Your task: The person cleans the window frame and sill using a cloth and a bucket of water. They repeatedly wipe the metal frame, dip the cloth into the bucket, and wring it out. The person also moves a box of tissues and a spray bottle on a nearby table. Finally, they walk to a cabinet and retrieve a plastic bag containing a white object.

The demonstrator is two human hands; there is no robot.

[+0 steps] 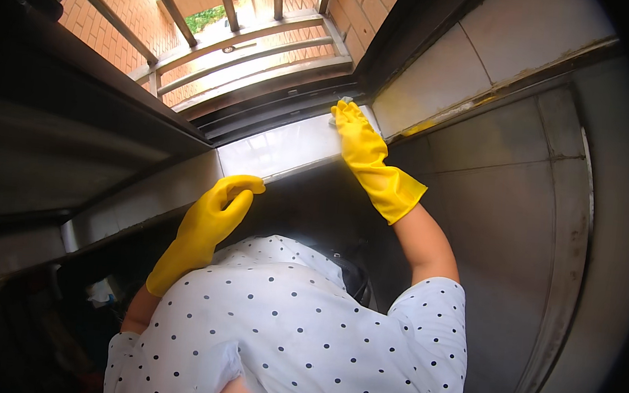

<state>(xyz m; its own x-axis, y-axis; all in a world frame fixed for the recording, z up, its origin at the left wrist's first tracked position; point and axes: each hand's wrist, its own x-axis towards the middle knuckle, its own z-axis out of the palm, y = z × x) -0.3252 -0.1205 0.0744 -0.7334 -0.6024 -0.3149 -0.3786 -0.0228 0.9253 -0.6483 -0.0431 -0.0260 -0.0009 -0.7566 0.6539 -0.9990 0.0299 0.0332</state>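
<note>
Both my hands wear yellow rubber gloves. My right hand (pixel 354 129) reaches to the far right corner of a white tiled window sill (pixel 281 149), closed over a pale cloth (pixel 333 122). Only small bits of the cloth stick out around its fingers, against the sill and the bottom of the dark window frame (pixel 278 102). Lower on the left, my left hand (pixel 222 205) holds nothing. Its fingers curve toward the sill's near edge with the thumb apart, and whether the fingertips touch that edge I cannot tell.
Metal bars (pixel 250 40) cross the window opening, with a brick wall outside. A tiled wall (pixel 445 66) with a grimy ledge (pixel 503 89) rises on the right. A dark panel (pixel 59 122) stands on the left, above a lower tiled ledge (pixel 131 199).
</note>
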